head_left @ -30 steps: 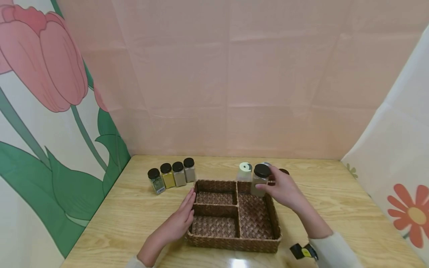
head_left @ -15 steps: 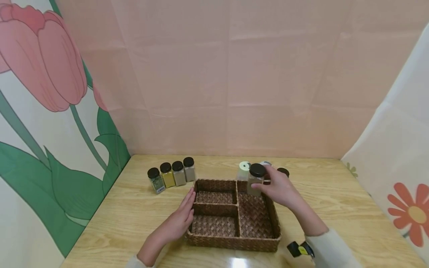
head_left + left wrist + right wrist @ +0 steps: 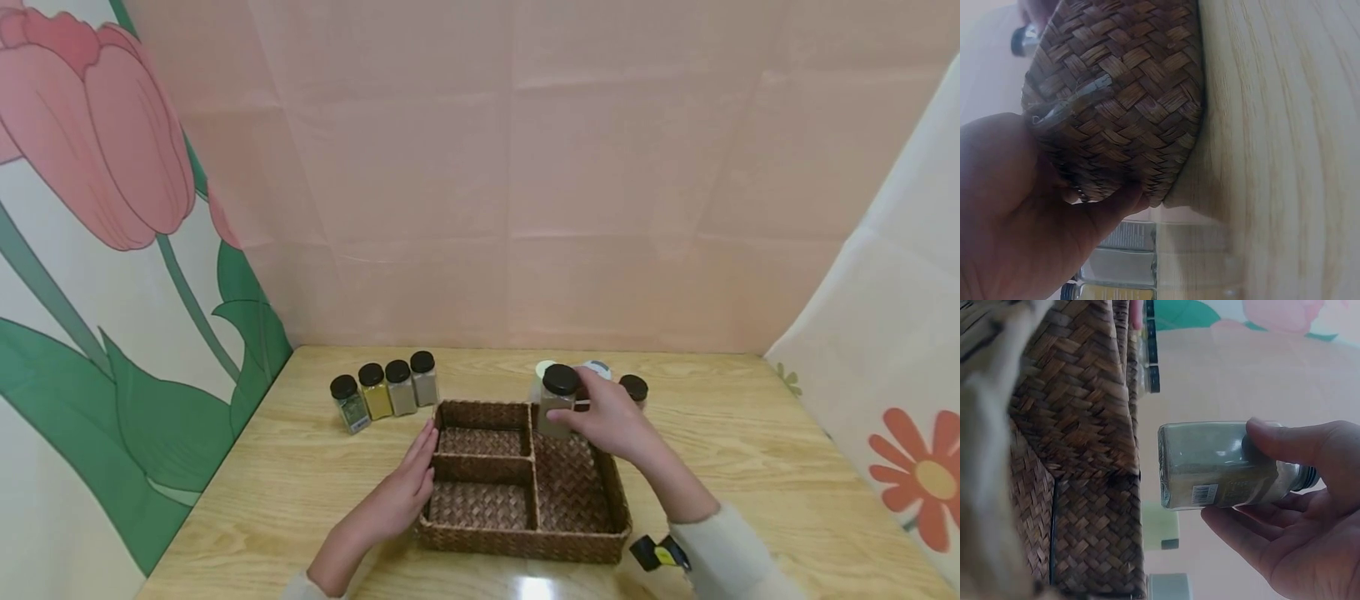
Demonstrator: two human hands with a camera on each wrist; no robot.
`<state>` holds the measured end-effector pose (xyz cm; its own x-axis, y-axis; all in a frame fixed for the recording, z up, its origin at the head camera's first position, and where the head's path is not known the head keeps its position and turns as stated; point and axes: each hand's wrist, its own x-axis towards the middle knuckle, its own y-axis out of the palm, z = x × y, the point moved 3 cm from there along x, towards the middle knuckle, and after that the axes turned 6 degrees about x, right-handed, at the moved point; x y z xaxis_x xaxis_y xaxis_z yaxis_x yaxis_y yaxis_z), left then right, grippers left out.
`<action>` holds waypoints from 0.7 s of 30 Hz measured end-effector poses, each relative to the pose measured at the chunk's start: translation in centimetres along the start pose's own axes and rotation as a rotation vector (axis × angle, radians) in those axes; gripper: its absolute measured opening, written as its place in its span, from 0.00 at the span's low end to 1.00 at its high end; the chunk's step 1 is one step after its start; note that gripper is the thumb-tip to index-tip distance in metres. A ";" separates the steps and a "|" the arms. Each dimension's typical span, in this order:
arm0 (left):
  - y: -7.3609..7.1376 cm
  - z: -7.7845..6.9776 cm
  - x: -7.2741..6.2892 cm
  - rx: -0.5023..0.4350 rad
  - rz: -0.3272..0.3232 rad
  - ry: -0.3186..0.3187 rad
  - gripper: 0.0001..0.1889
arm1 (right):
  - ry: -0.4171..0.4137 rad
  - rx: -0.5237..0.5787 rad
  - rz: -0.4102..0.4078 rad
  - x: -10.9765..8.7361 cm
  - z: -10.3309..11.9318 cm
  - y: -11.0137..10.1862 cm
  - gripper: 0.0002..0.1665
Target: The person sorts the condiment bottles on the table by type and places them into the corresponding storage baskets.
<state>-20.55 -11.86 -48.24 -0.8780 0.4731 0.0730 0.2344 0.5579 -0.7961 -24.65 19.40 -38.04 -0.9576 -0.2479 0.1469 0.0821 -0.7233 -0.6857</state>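
The basket [image 3: 517, 547] sits on the wooden table [image 3: 757, 450]; reading it as a clock face from the person's seat, far side at 12, the left hand [image 3: 399, 497] is at 9 o'clock. Its fingers lie straight and press against the outside of the woven wall.

The right hand [image 3: 613, 419] is clamped on a clear jar [image 3: 556, 417], thumb on one side and fingers on the other. That jar is upright near 12 o'clock, black lid up, against the far end of the long right-hand section, close to the divider (the right wrist view shows its base higher than the rim, touching nothing below, with a barcode near the bottom).

Around 10 o'clock, four black-lidded jars stand in a slanting row on the table: a green jar [image 3: 350, 407], a yellow jar [image 3: 377, 400], then two with pale contents. Just beyond the basket at 12 is a pale green tub [image 3: 1159, 528], partly hidden by the held jar; a white-topped tub [image 3: 598, 367] is near 1 and another black-lidded jar [image 3: 635, 389] just before 2. A black-and-yellow piece [image 3: 660, 553] shows beside the right sleeve [image 3: 723, 546] at 4 o'clock.
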 end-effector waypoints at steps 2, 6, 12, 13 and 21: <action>-0.1 0.0 0.1 0.000 -0.004 0.002 0.32 | 0.011 -0.001 0.012 0.1 0.3 0.1 0.41; -0.1 -0.1 0.2 0.002 -0.014 0.012 0.32 | 0.016 -0.008 0.025 0.4 1.0 0.5 0.44; -0.1 -0.2 0.1 -0.002 -0.031 0.022 0.31 | 0.013 -0.035 0.036 0.7 1.4 1.1 0.49; -0.1 -0.2 0.1 0.001 -0.032 0.022 0.31 | 0.011 -0.035 0.039 0.8 1.4 1.2 0.50; -0.1 -0.2 0.0 -0.004 -0.014 0.008 0.31 | 0.014 -0.033 0.066 1.2 1.8 2.0 0.50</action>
<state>-20.52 -11.74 -48.08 -0.8777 0.4708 0.0895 0.2236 0.5675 -0.7925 -25.16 16.47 -37.98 -0.9542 -0.2852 0.0905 0.1364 -0.6839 -0.7167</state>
